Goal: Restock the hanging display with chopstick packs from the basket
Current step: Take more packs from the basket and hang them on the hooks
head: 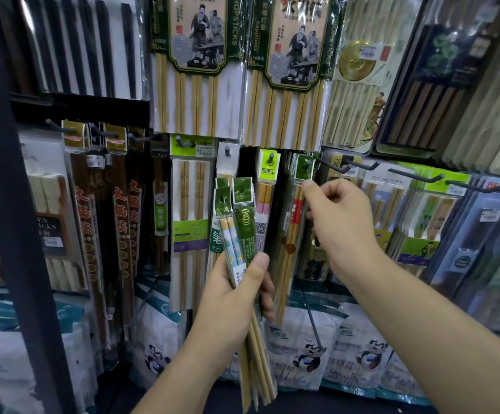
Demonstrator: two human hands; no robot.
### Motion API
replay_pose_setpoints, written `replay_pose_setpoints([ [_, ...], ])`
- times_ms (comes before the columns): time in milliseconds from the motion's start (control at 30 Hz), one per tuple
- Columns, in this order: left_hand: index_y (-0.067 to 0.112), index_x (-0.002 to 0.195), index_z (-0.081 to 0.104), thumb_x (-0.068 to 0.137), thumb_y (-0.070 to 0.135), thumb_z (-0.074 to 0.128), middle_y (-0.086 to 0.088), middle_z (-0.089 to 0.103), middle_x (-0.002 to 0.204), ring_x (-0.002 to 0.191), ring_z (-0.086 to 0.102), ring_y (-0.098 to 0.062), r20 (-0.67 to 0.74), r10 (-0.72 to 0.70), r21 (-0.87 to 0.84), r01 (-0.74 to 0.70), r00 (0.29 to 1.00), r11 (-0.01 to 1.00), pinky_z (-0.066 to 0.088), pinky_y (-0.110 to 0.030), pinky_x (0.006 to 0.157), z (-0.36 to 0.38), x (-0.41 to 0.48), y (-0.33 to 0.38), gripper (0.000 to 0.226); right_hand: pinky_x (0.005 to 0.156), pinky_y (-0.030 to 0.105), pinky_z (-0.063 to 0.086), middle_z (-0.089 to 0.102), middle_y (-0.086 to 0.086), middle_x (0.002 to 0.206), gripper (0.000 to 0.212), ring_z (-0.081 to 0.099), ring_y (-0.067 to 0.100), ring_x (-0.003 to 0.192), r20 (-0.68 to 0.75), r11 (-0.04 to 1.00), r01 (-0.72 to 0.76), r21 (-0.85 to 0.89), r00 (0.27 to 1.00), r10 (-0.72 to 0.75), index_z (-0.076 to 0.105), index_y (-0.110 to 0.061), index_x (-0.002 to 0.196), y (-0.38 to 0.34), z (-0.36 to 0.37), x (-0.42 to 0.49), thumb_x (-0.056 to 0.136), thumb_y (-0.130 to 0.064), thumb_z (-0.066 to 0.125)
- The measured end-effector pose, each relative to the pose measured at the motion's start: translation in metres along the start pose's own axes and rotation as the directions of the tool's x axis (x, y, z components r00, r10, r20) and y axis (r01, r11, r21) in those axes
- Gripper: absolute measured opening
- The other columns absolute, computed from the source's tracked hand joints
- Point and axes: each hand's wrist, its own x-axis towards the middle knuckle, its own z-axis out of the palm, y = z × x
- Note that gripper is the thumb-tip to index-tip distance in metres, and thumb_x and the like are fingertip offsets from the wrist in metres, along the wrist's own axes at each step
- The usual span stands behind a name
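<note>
2 bare hands are up at the hanging display (242, 138), and it's a crowded wall of chopstick packs on dark hooks. Left hand (236, 297) is closed tight around a bundle of narrow packs (238, 222), thumb pressed across the front, green header cards fanned out at the top and the bare bamboo tips sticking out below the palm. At least 3 packs in that bundle, though the exact count is hard to read. Right hand (337, 222) is over to the right and a touch higher, fingers curled in, thumb and forefinger pinched at the bottom edge of the green header card of a pack on the hook (295, 219). That pack hangs straight down on its peg (305, 166), just beside a pink-and-yellow pack (265, 204) on the next hook to the left. Bigger 10-pair packs (196, 64) hang in the row above, dark red sets (120, 222) fill the left side, and panda-print bags (305, 351) line the shelf below. No basket in this view.
</note>
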Motion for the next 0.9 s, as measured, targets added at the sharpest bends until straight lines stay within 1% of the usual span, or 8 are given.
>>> replay_pose_setpoints([
  [67,0.027,0.084,0.061,0.084,0.061,0.072,-0.001,0.065,0.071,0.056,0.062,-0.02,0.012,-0.01,-0.002,0.01,1.0,1.0,0.055,-0.029,0.054,0.0,-0.001,-0.001,0.036,0.062,0.027,0.044,0.061,0.002,0.073,0.027,0.053,0.01,0.063,0.049,0.999,0.033,-0.03,0.998,-0.031,0.059,-0.018,0.079,0.001,-0.004,-0.01,0.096,-0.037,0.066],
  [133,0.03,0.082,0.063,0.082,0.06,0.075,-0.002,0.066,0.071,0.056,0.063,-0.021,0.029,-0.028,-0.018,0.028,0.999,0.999,0.055,-0.031,0.055,0.001,-0.001,-0.001,0.032,0.058,0.019,0.046,0.063,-0.006,0.07,0.016,0.056,0.004,0.062,0.206,0.996,0.088,-0.015,0.975,-0.084,0.065,-0.022,0.083,-0.001,-0.006,-0.023,0.096,-0.032,0.069],
  [233,0.028,0.086,0.068,0.082,0.052,0.077,-0.008,0.068,0.073,0.06,0.066,-0.024,0.063,-0.038,-0.063,0.042,0.997,0.997,0.057,-0.034,0.056,0.003,-0.001,-0.001,0.026,0.056,0.013,0.047,0.069,-0.001,0.079,0.011,0.064,0.011,0.07,0.405,0.989,0.146,-0.014,0.906,-0.128,0.071,-0.026,0.086,-0.004,-0.006,-0.036,0.096,-0.028,0.069],
  [333,0.023,0.087,0.072,0.083,0.045,0.076,-0.01,0.068,0.073,0.061,0.067,-0.025,0.06,-0.065,-0.124,0.072,0.996,0.99,0.059,-0.037,0.057,0.004,-0.002,-0.001,0.023,0.058,0.015,0.048,0.07,0.003,0.078,0.011,0.062,0.006,0.066,0.446,0.991,0.131,0.005,0.887,-0.12,0.073,-0.021,0.09,-0.008,-0.008,-0.036,0.098,-0.022,0.066],
  [467,0.022,0.087,0.075,0.081,0.043,0.077,-0.009,0.067,0.071,0.06,0.067,-0.025,0.062,-0.1,-0.148,0.108,0.993,0.983,0.06,-0.038,0.059,0.005,-0.003,0.002,0.022,0.06,0.013,0.048,0.065,-0.008,0.067,0.012,0.058,-0.002,0.062,0.501,0.993,0.063,0.096,0.859,-0.103,0.074,-0.021,0.096,-0.008,-0.009,-0.037,0.1,-0.023,0.064],
  [667,0.019,0.095,0.076,0.084,0.04,0.074,-0.018,0.073,0.081,0.07,0.073,-0.032,0.063,-0.121,-0.151,0.129,0.991,0.98,0.062,-0.041,0.063,0.006,-0.003,0.002,0.024,0.059,0.024,0.048,0.056,0.0,0.067,0.018,0.052,0.008,0.062,0.43,0.989,0.13,0.076,0.89,-0.15,0.072,-0.02,0.082,-0.004,-0.006,-0.037,0.099,-0.024,0.066],
  [767,0.021,0.096,0.078,0.086,0.04,0.074,-0.02,0.077,0.095,0.085,0.077,-0.036,0.009,-0.135,-0.163,0.135,0.991,0.977,0.064,-0.044,0.071,0.005,-0.001,0.0,0.022,0.054,0.017,0.043,0.051,-0.005,0.06,0.027,0.047,0.008,0.057,0.328,0.988,0.137,0.077,0.932,-0.155,0.067,-0.018,0.072,-0.005,-0.006,-0.033,0.099,-0.021,0.065],
  [900,0.019,0.087,0.078,0.084,0.05,0.076,-0.012,0.078,0.093,0.086,0.075,-0.022,-0.083,-0.121,-0.077,0.115,0.989,0.99,0.062,-0.04,0.073,0.003,0.002,-0.002,0.032,0.056,0.027,0.041,0.042,0.011,0.064,0.032,0.041,0.019,0.06,0.191,0.986,0.094,0.14,0.974,-0.121,0.059,-0.008,0.073,-0.011,-0.008,-0.017,0.101,-0.024,0.061],
])
